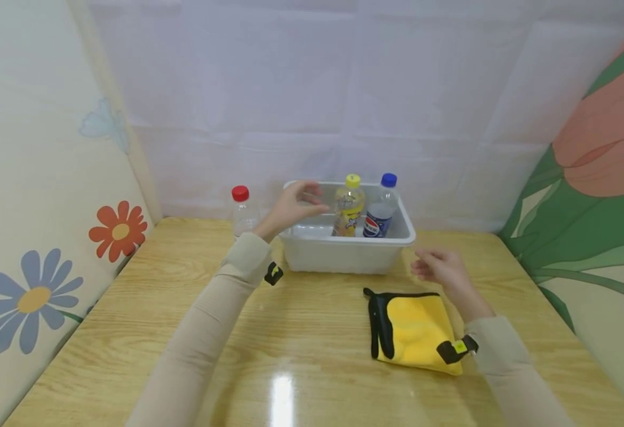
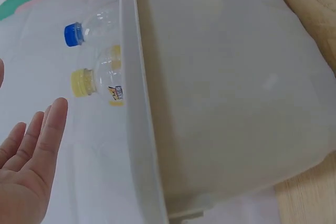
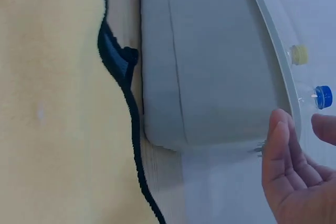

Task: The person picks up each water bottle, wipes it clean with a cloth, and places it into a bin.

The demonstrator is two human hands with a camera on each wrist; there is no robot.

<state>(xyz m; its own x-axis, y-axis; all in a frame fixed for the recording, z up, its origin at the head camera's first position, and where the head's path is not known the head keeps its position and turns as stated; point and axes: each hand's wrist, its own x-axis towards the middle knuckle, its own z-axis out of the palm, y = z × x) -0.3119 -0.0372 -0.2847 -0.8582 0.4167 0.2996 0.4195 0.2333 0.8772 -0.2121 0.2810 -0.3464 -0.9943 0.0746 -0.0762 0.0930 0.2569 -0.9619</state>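
Observation:
Over the left part of a white plastic bin (image 1: 344, 257), my left hand (image 1: 293, 203) hangs with fingers extended and thumb apart, holding nothing. Inside the bin stand a yellow-capped bottle (image 1: 349, 209), close to those fingers, and a blue-capped Pepsi bottle (image 1: 381, 212) to its right. The left wrist view shows the yellow cap (image 2: 82, 82) just beyond the fingertips, apart from them. My right hand (image 1: 445, 271), loosely bent and without anything in it, is off the bin's front right corner, above the far edge of a folded yellow cloth (image 1: 421, 326) with black trim.
A clear bottle with a red cap (image 1: 241, 193) stands left of the bin, partly hidden behind my left forearm. The wood-grain table (image 1: 184, 332) meets a white cloth backdrop (image 1: 264, 89) behind the bin. Flower-patterned panels (image 1: 40, 178) flank both sides.

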